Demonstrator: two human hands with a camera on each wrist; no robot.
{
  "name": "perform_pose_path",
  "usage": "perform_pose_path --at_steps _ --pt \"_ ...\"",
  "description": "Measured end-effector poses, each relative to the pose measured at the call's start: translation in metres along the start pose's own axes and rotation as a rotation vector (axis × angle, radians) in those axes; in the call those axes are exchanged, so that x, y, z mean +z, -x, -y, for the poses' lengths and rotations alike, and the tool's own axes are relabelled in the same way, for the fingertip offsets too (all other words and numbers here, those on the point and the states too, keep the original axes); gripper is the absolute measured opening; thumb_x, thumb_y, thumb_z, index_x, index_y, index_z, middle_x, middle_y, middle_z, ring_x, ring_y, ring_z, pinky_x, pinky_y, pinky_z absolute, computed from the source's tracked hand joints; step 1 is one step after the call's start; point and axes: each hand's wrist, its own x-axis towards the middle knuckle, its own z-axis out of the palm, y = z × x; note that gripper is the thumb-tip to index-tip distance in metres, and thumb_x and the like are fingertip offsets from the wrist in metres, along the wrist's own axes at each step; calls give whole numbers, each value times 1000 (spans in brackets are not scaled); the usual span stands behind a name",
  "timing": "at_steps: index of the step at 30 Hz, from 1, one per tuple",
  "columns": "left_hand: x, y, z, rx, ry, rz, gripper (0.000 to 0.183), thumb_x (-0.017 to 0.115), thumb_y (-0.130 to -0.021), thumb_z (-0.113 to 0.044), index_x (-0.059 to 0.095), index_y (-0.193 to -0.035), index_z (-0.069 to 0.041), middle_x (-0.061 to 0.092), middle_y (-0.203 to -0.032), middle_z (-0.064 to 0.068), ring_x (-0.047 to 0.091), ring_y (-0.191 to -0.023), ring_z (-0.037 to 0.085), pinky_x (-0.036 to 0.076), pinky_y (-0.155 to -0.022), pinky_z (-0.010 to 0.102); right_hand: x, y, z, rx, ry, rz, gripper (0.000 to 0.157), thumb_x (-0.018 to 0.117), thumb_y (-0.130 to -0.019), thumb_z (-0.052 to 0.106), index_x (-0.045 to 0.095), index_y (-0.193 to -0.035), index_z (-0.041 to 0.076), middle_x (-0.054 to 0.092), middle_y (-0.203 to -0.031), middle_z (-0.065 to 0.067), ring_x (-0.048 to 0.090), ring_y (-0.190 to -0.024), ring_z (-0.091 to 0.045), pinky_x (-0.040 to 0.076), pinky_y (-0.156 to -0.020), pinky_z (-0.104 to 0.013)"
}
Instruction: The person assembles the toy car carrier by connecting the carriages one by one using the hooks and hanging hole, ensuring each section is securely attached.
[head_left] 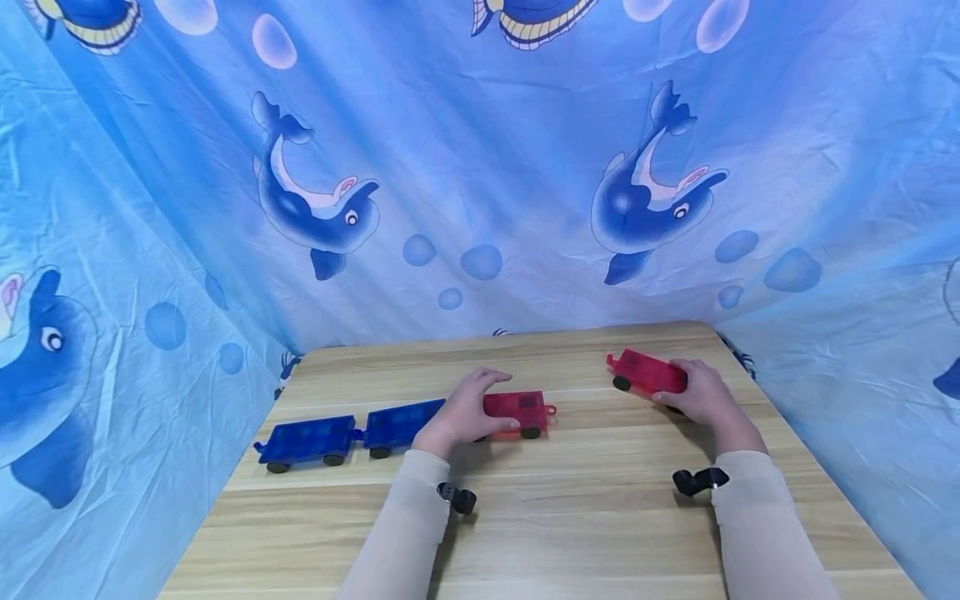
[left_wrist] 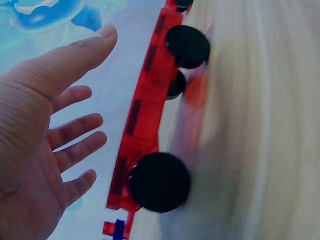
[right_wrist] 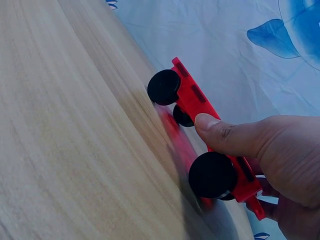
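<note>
My left hand [head_left: 465, 412] is spread beside a red toy train car [head_left: 517, 407] with black wheels. In the left wrist view, its thumb and fingers stand apart from the car's side, with nothing held. At this car's near end there, a small blue piece [left_wrist: 118, 230] meets the red coupling. Two blue train cars, one farther left [head_left: 311, 439] and one partly behind the hand [head_left: 405, 422], line up with it. At the right, my right hand [head_left: 705, 396] grips a second red train car [right_wrist: 195, 95] by its rear part, thumb on the near side, wheels close over the tabletop.
The wood-grain table [head_left: 570, 517] carries the cars. Blue sea-animal printed cloth [head_left: 480, 183] hangs behind the table and along both sides. Black wrist mounts [head_left: 457, 498] sit on both sleeves. A gap of bare tabletop lies between the two red cars.
</note>
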Motion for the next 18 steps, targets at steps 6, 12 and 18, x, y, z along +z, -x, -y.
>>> perform_pose_path --at_steps 6,12,18 --pt "10 -3 -3 -3 -11 9 84 91 -81 -47 55 -153 -25 52 -149 -4 52 -135 24 51 -107 48 -1 2 2 2 -6 8 91 84 -91 36 38 -156 -8 42 -145 -39 44 -127 -56 40 -105 -71" --pt "17 -3 -2 -25 0 27 88 92 -78 -50 55 -153 -23 54 -146 -7 55 -131 21 51 -105 46 0 3 5 -10 -18 20 90 85 -90 33 39 -154 -8 44 -144 -38 46 -126 -55 41 -106 -70" --pt "21 -3 -1 -40 -37 36 90 94 -76 -48 55 -153 -23 56 -147 -4 56 -132 23 51 -107 45 -1 3 8 -49 -9 35 90 86 -89 32 40 -153 -10 45 -144 -39 47 -127 -55 40 -107 -69"
